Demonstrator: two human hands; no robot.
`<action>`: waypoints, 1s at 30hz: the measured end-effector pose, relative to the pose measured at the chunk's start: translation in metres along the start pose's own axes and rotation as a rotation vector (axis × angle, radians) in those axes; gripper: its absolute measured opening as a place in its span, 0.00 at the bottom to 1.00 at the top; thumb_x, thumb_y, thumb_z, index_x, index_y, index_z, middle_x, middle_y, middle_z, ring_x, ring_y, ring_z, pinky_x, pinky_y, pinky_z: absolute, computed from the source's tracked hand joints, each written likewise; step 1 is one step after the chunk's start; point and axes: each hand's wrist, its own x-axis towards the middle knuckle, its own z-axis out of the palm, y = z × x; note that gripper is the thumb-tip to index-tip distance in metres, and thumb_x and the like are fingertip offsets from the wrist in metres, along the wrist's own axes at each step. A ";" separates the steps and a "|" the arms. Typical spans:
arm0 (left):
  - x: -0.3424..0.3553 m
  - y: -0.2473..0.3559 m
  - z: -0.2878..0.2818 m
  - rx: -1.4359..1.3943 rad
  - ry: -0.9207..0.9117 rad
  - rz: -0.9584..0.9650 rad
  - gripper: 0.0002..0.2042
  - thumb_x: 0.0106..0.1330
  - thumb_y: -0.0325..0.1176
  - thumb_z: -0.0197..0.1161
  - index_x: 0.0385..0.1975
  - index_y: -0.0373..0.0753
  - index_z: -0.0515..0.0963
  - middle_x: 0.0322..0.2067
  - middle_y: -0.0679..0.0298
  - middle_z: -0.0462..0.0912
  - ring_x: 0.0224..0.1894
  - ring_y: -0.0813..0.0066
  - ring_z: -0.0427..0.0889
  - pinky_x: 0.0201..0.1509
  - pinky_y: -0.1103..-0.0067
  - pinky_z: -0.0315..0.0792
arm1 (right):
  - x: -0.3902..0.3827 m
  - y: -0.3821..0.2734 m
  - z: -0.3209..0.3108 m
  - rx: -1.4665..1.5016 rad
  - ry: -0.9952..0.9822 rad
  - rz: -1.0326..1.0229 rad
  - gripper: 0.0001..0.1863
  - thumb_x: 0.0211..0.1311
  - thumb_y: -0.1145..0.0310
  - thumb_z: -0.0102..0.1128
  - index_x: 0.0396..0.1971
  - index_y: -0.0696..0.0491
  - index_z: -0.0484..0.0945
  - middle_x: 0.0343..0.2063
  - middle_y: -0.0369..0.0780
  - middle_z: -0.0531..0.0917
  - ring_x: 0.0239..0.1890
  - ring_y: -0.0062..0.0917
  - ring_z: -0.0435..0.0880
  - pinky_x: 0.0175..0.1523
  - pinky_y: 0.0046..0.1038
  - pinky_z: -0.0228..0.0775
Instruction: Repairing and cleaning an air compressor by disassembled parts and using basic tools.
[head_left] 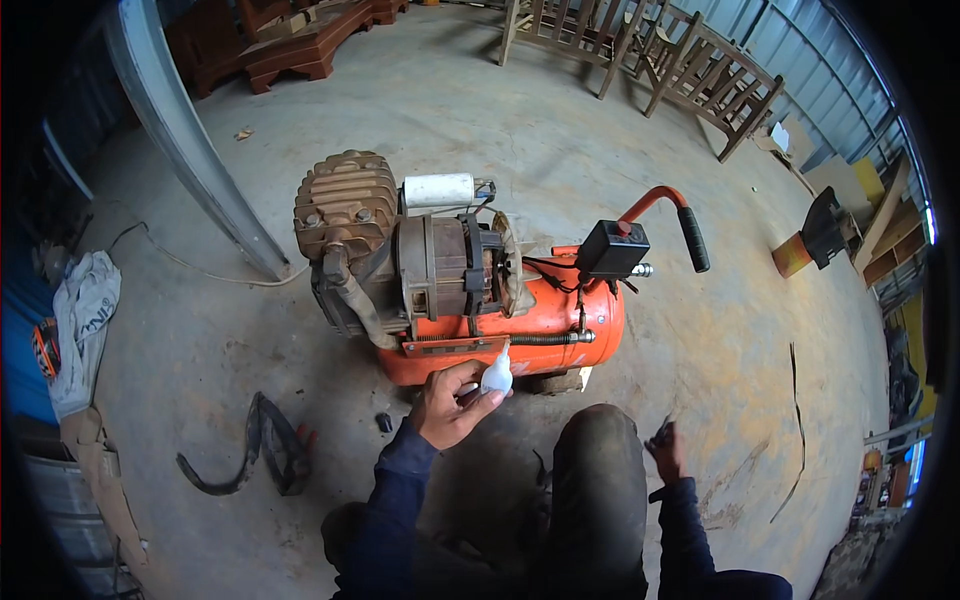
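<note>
My left hand (452, 410) is closed around a small white squeeze bottle (497, 376) with its narrow nozzle pointing up. Just beyond it stands an air compressor with an orange tank (600, 335). The bottle's tip appears in front of the tank's lower side; whether they touch, I cannot tell. On top sit the finned pump head (345, 200), the motor (440, 265) and a black switch box (612, 250). My right hand (670, 452) is low beside my right knee, its fingers curled. Something dark shows at its fingertips, too small to make out.
A black strip of rubber or hose (265, 440) and a small black piece (384, 423) lie on the floor at left. A steel post (190, 140) rises at far left. Wooden bench frames (710, 80) stand at the back right. A thin dark strip (797, 430) lies at right.
</note>
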 end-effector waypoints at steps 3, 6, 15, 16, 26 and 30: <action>0.013 0.003 0.014 -0.252 -0.045 0.065 0.13 0.64 0.36 0.65 0.39 0.31 0.78 0.32 0.66 0.82 0.33 0.85 0.76 0.39 0.84 0.69 | -0.069 -0.115 0.063 0.017 -0.146 -0.480 0.16 0.61 0.57 0.62 0.39 0.51 0.70 0.33 0.33 0.72 0.35 0.19 0.73 0.42 0.26 0.69; 0.022 0.014 0.013 -0.183 -0.127 0.140 0.13 0.66 0.34 0.63 0.42 0.30 0.77 0.34 0.64 0.84 0.38 0.82 0.79 0.44 0.83 0.72 | -0.136 -0.184 0.151 -0.190 -0.268 -0.645 0.19 0.51 0.75 0.69 0.40 0.53 0.67 0.32 0.34 0.71 0.32 0.17 0.73 0.36 0.22 0.69; -0.005 0.014 -0.033 -0.236 0.205 0.149 0.14 0.67 0.36 0.61 0.44 0.31 0.76 0.35 0.66 0.80 0.37 0.83 0.75 0.44 0.84 0.68 | -0.179 -0.197 0.319 -0.583 -0.518 -1.352 0.20 0.38 0.67 0.73 0.25 0.60 0.69 0.23 0.40 0.69 0.24 0.26 0.69 0.28 0.27 0.64; -0.006 0.017 -0.036 -0.259 0.227 0.158 0.15 0.67 0.37 0.61 0.45 0.31 0.76 0.35 0.66 0.80 0.37 0.83 0.75 0.44 0.84 0.68 | -0.178 -0.191 0.321 -0.579 -0.540 -1.351 0.20 0.38 0.67 0.73 0.25 0.60 0.69 0.23 0.40 0.69 0.24 0.26 0.69 0.28 0.27 0.64; -0.009 0.012 -0.042 -0.231 0.206 0.131 0.17 0.67 0.39 0.59 0.45 0.30 0.76 0.33 0.64 0.80 0.36 0.81 0.76 0.43 0.85 0.68 | -0.162 -0.167 0.311 -0.601 -0.538 -1.204 0.27 0.33 0.61 0.74 0.20 0.61 0.64 0.23 0.42 0.64 0.24 0.31 0.63 0.28 0.30 0.58; -0.010 0.015 -0.040 -0.216 0.188 0.129 0.17 0.66 0.39 0.60 0.45 0.30 0.77 0.32 0.64 0.81 0.34 0.81 0.77 0.42 0.84 0.68 | -0.156 -0.164 0.308 -0.683 -0.561 -1.246 0.26 0.37 0.60 0.74 0.25 0.62 0.67 0.25 0.45 0.67 0.25 0.36 0.68 0.29 0.33 0.63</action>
